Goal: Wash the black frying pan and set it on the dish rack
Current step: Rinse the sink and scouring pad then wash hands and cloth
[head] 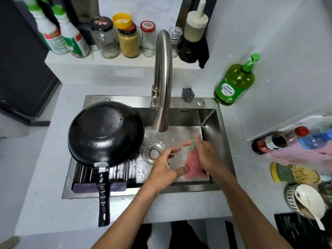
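The black frying pan lies upside down on the dish rack over the left part of the sink, wet with drops, its handle pointing toward me past the sink's front edge. Both hands are in the basin to the right of the pan. My right hand holds a pink cloth that hangs against the basin floor. My left hand is beside it with fingers spread, its thumb touching the cloth's lower edge. Water runs from the faucet onto the basin just behind the hands.
A green dish soap bottle and a steel scourer stand behind the sink. Jars and bottles line the back ledge. At the right counter lie bottles, a sponge and a bowl with a spoon.
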### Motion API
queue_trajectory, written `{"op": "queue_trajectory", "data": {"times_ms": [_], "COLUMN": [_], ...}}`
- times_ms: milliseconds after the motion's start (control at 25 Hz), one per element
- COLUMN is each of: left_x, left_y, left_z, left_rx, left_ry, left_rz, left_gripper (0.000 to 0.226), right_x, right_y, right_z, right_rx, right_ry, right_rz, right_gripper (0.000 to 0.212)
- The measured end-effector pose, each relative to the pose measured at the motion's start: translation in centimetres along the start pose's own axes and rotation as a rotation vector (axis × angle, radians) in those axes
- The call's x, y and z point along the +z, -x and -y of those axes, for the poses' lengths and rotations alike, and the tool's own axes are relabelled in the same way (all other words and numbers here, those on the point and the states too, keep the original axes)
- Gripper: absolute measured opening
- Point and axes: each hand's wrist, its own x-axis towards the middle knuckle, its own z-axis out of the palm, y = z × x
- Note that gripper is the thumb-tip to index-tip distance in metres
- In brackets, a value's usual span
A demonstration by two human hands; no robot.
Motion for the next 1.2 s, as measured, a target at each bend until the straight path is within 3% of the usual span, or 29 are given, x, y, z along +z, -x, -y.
{"op": "queue_trajectory", "data": {"times_ms": [80,160,240,360,480,560,600,680,800,880,960,1040,1120,1200], "left_x": [1.9,4.0,5.7,6.7,7.6,8.1,8.1,7.8,8.5,9.5,10.2,10.5,10.5,10.9], "left_y": [-1.0,-2.2,-3.2,-4.6,-5.9,-7.4,-8.2,-9.6,-10.0,-10.9,-12.0,-13.2,-14.5,-16.2], "left_z": [-1.8,-2.9,-3.6,-4.9,-7.9,-10.2,-10.9,-10.5,-7.0,-5.4,-5.7,-6.3,-6.4,-6.6], "left_rx": [0.08,0.154,0.195,0.179,0.204,0.177,0.15,0.026,-0.2,-0.182,-0.206,-0.263,-0.245,-0.161], "left_ry": [0.025,0.042,0.03,0.124,0.216,0.27,0.289,0.365,0.395,0.385,0.559,0.625,0.36,0.161], "left_rz": [0.125,0.115,0.038,0.037,0.138,0.113,0.093,0.136,0.274,0.129,-0.032,0.021,0.099,0.036], "left_gripper": [0.071,0.053,0.017,0.013,0.017,0.018,0.015,0.012,0.058,0.07,0.063,0.058,0.057,0.048], "right_x": [-1.3,-3.0,-5.1,-8.3,-12.4,-14.0,-14.3,-14.5,-15.0,-15.4,-15.6,-16.1,-16.9,-17.8], "right_y": [-0.1,-0.3,-0.3,-0.7,-1.3,-1.0,-0.9,-0.9,-1.8,-2.5,-3.1,-3.8,-4.8,-5.7], "right_z": [0.4,0.2,0.1,-0.3,-1.7,-3.2,-3.7,-4.4,-4.9,-5.3,-6.1,-6.7,-7.5,-8.5], "right_rx": [-0.026,-0.062,-0.099,-0.088,-0.047,0.01,0.017,0.041,0.065,0.051,0.075,0.119,0.165,0.262], "right_ry": [-0.062,-0.112,-0.037,0.006,-0.21,-0.178,-0.173,-0.271,-0.326,-0.274,-0.327,-0.442,-0.59,-0.621], "right_rz": [-0.017,-0.094,-0.166,-0.258,0.054,0.271,0.29,0.197,0.077,-0.036,-0.187,-0.287,-0.247,-0.206], "right_gripper": [0.054,0.051,0.045,0.034,0.056,0.05,0.043,0.043,0.035,0.025,0.019,0.017,0.039,0.071]}}
